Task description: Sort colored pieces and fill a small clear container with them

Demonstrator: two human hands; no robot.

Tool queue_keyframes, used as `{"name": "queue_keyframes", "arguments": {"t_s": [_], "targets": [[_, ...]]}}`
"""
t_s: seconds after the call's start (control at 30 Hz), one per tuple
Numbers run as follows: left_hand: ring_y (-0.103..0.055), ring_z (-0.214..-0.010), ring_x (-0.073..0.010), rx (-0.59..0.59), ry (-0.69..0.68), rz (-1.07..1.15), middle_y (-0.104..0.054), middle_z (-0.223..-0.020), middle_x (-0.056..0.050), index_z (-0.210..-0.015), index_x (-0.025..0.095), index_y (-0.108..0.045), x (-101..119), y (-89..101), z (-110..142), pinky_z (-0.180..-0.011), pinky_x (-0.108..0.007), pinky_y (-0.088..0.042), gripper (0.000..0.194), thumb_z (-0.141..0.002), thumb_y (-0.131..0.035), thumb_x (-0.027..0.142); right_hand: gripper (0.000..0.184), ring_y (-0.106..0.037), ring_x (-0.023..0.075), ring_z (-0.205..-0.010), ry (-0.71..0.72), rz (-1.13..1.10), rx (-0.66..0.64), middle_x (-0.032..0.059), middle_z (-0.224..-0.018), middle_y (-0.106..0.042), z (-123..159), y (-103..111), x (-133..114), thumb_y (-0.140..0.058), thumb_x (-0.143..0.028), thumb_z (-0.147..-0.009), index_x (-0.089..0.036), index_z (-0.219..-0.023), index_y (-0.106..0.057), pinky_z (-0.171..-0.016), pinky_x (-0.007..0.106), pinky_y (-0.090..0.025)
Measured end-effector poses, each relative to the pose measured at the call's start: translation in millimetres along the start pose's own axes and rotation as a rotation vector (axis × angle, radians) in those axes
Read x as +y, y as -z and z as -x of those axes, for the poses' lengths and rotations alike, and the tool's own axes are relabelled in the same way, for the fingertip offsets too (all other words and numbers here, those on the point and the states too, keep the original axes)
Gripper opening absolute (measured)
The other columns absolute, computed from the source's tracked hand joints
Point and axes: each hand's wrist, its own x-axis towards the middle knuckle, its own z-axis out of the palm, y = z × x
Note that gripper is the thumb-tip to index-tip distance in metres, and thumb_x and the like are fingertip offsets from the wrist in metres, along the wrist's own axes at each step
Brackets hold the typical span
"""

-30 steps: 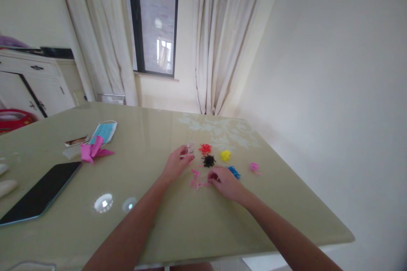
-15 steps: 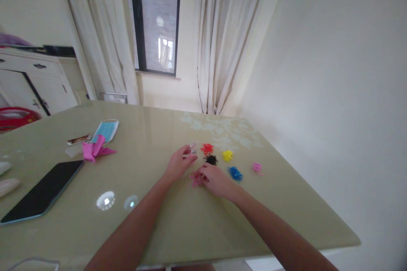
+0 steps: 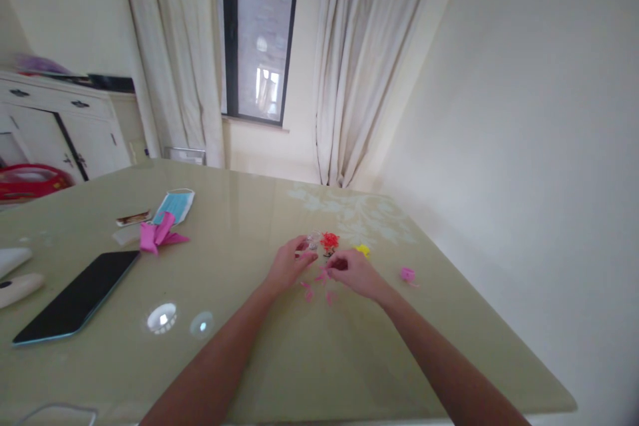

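Note:
My right hand (image 3: 355, 273) is closed in a pinch over the table, its fingertips at some small pink stringy pieces (image 3: 321, 275). More pink pieces (image 3: 308, 293) lie scattered just below the fingertips. With thumb and fingers apart, my left hand (image 3: 289, 267) rests beside a small clear heap (image 3: 313, 237). Right of that heap is a red stringy heap (image 3: 329, 241). Partly behind my right hand are a black heap (image 3: 329, 253) and a yellow heap (image 3: 363, 251). The blue heap is hidden behind the hand. A small pink bundle (image 3: 408, 274) lies further right.
On the left of the table (image 3: 269, 373) lie a dark-screened tablet or phone (image 3: 77, 296), a crumpled pink piece (image 3: 160, 234), a blue face mask (image 3: 174, 204) and white objects (image 3: 20, 289). The table's right edge runs along a wall (image 3: 524, 146).
The pink heap has been spread into separate bits. My right hand has shifted slightly right and now covers the blue heap and much of the black one. The view has turned a little left.

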Motion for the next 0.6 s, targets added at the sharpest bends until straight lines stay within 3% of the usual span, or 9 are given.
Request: {"name": "queue_keyframes", "arguments": {"t_s": [0.1,0.2,0.43,0.6], "targets": [[-0.073,-0.104,-0.0275,0.002,-0.002,-0.011,-0.078,-0.114,-0.012,-0.112,0.018,-0.072,2.3,-1.8,0.0,-0.087,-0.039,-0.059,0.034,-0.083,-0.068,0.034,0.012,-0.070,0.0168,-0.074,0.006,-0.318,0.045,0.0058,-0.081,-0.077,-7.1,26.9,-5.1,-0.069,-0.023,-0.085,-0.014,-0.086,-0.076,-0.072,0.027,-0.054],[-0.073,-0.103,-0.0269,-0.006,-0.005,-0.009,-0.078,-0.114,-0.012,-0.116,0.018,-0.072,1.9,-3.1,0.4,-0.087,-0.038,-0.059,0.036,-0.084,-0.068,0.034,0.017,-0.071,0.0172,-0.076,0.024,-0.392,0.079,0.0060,-0.083,-0.078,-23.8,49.1,-20.7,-0.073,-0.028,-0.083,-0.013,-0.091,-0.077,-0.077,0.029,-0.056],[-0.072,-0.106,-0.0273,-0.005,-0.001,-0.005,-0.077,-0.116,-0.013,-0.117,0.018,-0.072,0.0,-5.5,1.9,-0.088,-0.038,-0.058,0.036,-0.084,-0.070,0.033,0.014,-0.070,0.0146,-0.072,-0.002,-0.088,-0.061,0.0057,-0.080,-0.079,-71.1,60.6,-48.8,-0.069,-0.016,-0.082,-0.013,-0.089,-0.081,-0.066,0.022,-0.052],[-0.071,-0.108,-0.0272,0.010,-0.001,-0.050,-0.076,-0.118,-0.012,-0.117,0.018,-0.072,-3.1,-8.5,2.0,-0.092,-0.039,-0.057,0.036,-0.085,-0.072,0.033,0.013,-0.069,0.0152,-0.071,-0.004,0.081,-0.047,0.0041,-0.073,-0.078,-77.9,63.2,-61.0,-0.070,-0.010,-0.077,-0.014,-0.083,-0.081,-0.064,0.022,-0.049]]}}
